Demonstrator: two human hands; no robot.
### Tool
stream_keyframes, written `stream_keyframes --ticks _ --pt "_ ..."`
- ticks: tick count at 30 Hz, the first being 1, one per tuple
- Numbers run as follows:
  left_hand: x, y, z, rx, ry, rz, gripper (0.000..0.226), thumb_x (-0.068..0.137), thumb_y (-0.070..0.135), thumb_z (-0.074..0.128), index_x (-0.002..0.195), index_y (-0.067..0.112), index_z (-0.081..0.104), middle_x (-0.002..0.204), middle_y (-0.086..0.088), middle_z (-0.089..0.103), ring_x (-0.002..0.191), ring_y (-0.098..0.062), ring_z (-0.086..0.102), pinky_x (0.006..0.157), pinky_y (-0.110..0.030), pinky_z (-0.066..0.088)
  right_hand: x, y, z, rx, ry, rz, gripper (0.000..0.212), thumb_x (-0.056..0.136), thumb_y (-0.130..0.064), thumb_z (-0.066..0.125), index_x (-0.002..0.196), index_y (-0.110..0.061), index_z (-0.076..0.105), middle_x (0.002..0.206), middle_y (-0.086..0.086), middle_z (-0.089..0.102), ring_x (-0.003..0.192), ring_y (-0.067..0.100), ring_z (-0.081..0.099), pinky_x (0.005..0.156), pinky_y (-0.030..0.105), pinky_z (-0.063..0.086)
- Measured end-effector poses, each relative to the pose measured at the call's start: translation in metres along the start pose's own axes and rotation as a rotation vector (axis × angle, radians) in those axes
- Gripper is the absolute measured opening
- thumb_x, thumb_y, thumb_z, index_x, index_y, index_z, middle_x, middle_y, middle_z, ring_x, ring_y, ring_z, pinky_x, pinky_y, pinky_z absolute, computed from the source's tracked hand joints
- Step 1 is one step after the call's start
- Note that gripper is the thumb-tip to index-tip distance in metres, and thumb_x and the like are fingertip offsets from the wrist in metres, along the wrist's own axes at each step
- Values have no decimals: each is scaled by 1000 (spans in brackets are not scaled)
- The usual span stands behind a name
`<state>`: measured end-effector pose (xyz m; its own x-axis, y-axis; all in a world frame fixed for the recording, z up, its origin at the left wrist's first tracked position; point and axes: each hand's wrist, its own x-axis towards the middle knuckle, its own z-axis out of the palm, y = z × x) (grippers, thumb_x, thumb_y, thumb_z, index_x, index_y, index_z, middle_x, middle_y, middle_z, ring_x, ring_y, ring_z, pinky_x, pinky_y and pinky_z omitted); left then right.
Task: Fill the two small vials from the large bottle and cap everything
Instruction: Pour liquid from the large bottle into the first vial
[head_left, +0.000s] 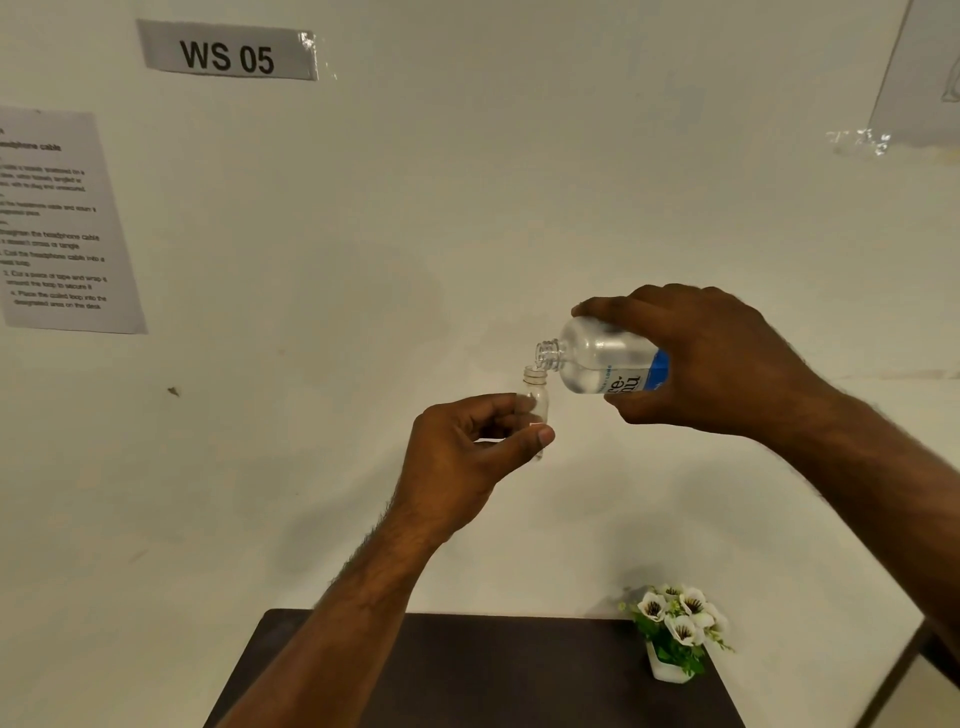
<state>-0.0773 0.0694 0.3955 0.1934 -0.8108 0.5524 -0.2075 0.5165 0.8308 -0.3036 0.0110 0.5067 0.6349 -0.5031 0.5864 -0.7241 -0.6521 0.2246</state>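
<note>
My right hand (711, 358) grips the large clear bottle (597, 361), which bears a blue and white label and has no cap. The bottle is tipped to the left, its open neck just above the mouth of a small clear vial (536, 397). My left hand (467, 457) pinches that vial upright between thumb and fingers, in the air in front of the wall. The vial has no cap on it. A second vial and the caps are not in view.
A dark brown table (493, 670) lies below, against a white wall. A small white pot of white flowers (675, 634) stands at its back right. A printed sheet (62, 223) and a "WS 05" sign (228, 52) hang on the wall.
</note>
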Motion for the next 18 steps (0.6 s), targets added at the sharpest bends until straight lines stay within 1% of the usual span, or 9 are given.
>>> stream_keyframes --ticks 2,4,5,9,13,14,18 --pt "0 0 0 -2 1 5 28 76 27 88 101 36 77 89 10 82 85 -11 79 82 -29 65 0 0 1 -1 -6 3 84 65 -46 82 140 -42 47 110 -11 66 92 18 59 79 35 50" --pt "0 0 0 11 3 9 27 75 33 87 99 39 76 89 12 82 85 -9 79 83 -28 64 0 -1 2 -2 -7 6 84 64 -46 82 140 -43 47 110 -11 66 92 18 59 79 34 49" --pt "-1 0 0 17 4 8 27 74 36 86 99 39 76 89 12 82 85 -9 79 84 -29 64 0 -1 2 -3 -7 7 84 64 -45 82 140 -43 47 110 -11 66 92 18 59 79 34 48" --pt "0 -3 0 18 4 6 27 75 33 87 100 37 77 89 10 82 85 -11 79 84 -32 65 0 -1 2 -1 -15 5 83 65 -46 82 141 -42 47 110 -10 66 93 19 59 80 35 49" --pt "0 -2 0 21 5 14 30 71 42 84 99 39 76 90 12 82 87 -10 79 86 -34 65 2 -2 1 -2 -19 4 84 65 -45 83 141 -41 48 112 -9 66 94 19 60 81 36 50" --pt "0 -2 0 25 5 16 30 71 42 84 99 39 76 90 12 82 87 -10 79 86 -34 65 2 -2 0 -1 -17 3 85 65 -45 83 141 -41 48 112 -9 66 94 20 60 82 36 50" --pt "0 -3 0 43 16 17 26 76 30 87 99 38 77 90 12 82 86 -9 78 87 -35 65 2 -2 0 -3 -18 -1 85 65 -45 83 142 -41 48 112 -10 66 94 19 59 81 34 48"
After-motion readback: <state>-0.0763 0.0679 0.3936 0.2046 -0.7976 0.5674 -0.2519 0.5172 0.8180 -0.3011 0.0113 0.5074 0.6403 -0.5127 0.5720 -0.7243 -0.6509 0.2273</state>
